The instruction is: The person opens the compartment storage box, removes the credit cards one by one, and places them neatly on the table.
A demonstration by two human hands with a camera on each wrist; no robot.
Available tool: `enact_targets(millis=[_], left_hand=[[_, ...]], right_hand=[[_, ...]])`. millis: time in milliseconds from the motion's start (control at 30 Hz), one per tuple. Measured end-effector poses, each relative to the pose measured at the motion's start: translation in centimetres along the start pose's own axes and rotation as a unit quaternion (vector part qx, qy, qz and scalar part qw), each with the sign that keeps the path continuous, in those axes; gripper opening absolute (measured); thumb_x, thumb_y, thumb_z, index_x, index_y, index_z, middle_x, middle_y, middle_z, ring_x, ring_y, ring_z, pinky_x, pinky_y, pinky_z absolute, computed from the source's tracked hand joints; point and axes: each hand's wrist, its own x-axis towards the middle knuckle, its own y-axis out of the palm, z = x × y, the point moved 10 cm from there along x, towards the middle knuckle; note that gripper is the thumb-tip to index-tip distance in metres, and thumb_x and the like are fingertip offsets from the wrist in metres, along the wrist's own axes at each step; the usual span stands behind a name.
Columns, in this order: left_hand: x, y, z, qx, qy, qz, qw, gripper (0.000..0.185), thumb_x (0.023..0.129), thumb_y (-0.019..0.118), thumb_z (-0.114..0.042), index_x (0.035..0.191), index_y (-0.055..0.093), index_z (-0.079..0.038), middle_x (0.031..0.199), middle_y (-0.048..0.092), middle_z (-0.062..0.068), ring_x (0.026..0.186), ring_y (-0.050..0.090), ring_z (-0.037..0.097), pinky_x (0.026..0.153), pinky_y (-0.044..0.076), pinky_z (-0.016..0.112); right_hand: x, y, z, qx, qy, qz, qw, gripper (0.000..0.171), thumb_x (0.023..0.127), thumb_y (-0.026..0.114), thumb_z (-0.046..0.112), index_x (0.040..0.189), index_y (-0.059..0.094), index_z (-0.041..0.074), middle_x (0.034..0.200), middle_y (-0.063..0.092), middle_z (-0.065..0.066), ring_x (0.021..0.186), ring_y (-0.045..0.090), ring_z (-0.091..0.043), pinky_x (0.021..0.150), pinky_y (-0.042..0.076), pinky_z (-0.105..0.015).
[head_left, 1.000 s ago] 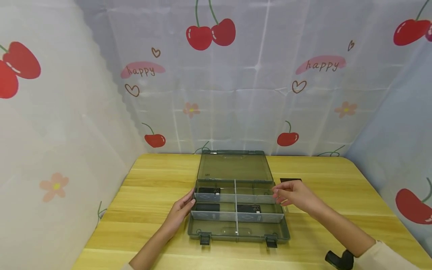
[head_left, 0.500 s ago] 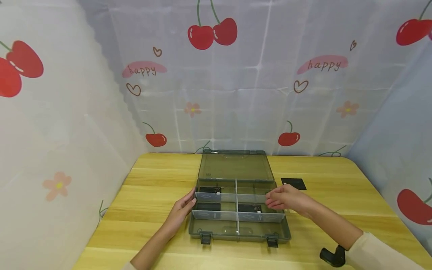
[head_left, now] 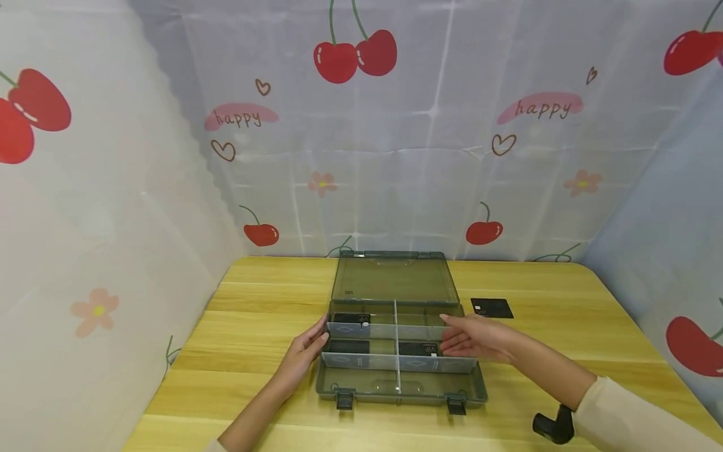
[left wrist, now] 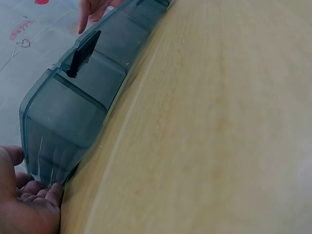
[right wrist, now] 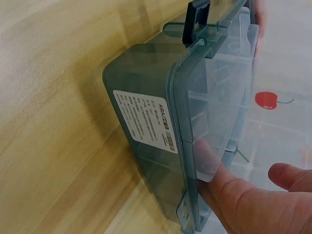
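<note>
A green translucent compartment box (head_left: 440, 397) lies with its lid (head_left: 393, 278) folded back on the table. My left hand (head_left: 300, 356) grips its left end; in the left wrist view, thumb (left wrist: 13, 154) is at the rim and curled fingers are low on the end wall. My right hand (head_left: 477, 339) reaches over the right end, fingers dipping into the middle right compartment behind a clear divider (right wrist: 222, 97), thumb spread away from them, nothing pinched. Beside those fingers lies a black VIP card (head_left: 417, 349). Two more black cards sit in the left compartments, back (head_left: 349, 319) and middle (head_left: 347, 346).
Another black card (head_left: 492, 307) lies on the wooden table (head_left: 254, 301) right of the lid. A black elbow-shaped piece (head_left: 556, 427) is by the right sleeve (head_left: 627, 414). Two latches (head_left: 344, 400) hang off the box's front. Cherry-print cloth (head_left: 395, 157) surrounds the table.
My right hand has moved left and down from the box's right rim into the middle right compartment, and its thumb has parted from the fingers. My left hand stays put.
</note>
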Motion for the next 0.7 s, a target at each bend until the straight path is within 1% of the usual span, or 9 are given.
enact_targets(millis=[167,300,533,700], left_hand=[[0.06,0.08,0.17,0.003,-0.004,0.005,1.0000,0.053,0.099,0.048,-0.028,0.148,0.031,-0.019,0.153,0.024,0.000,0.138,0.024,0.020,0.108,0.026,0.047],[-0.02,0.12,0.17,0.001,-0.008,0.001,1.0000,0.052,0.099,0.049,-0.028,0.148,0.033,-0.020,0.152,0.025,-0.001,0.138,0.025,0.019,0.109,0.026,0.047],[-0.02,0.09,0.10,0.001,-0.002,0.003,1.0000,0.052,0.099,0.048,-0.028,0.148,0.032,-0.019,0.153,0.024,0.002,0.138,0.024,0.021,0.108,0.026,0.047],[0.08,-0.04,0.30,0.002,-0.005,0.001,1.0000,0.052,0.099,0.049,-0.029,0.148,0.032,-0.021,0.153,0.024,-0.001,0.138,0.025,0.019,0.108,0.027,0.046]], right_hand=[[0.33,0.30,-0.65,0.017,0.016,0.004,1.000,0.074,0.099,0.042,0.042,0.131,0.031,-0.024,0.121,0.047,-0.034,0.113,0.052,-0.042,0.094,0.047,-0.042],[0.49,0.26,-0.86,0.024,0.020,-0.006,0.999,0.074,0.099,0.044,0.043,0.130,0.034,-0.023,0.120,0.049,-0.035,0.112,0.053,-0.042,0.094,0.047,-0.042],[0.41,0.39,-0.72,0.023,0.018,0.002,1.000,0.073,0.099,0.043,0.042,0.130,0.035,-0.023,0.122,0.049,-0.035,0.115,0.050,-0.044,0.096,0.045,-0.045],[0.28,0.53,-0.57,0.020,0.018,0.011,1.000,0.071,0.099,0.043,0.040,0.132,0.034,-0.022,0.125,0.047,-0.035,0.118,0.047,-0.045,0.098,0.043,-0.046]])
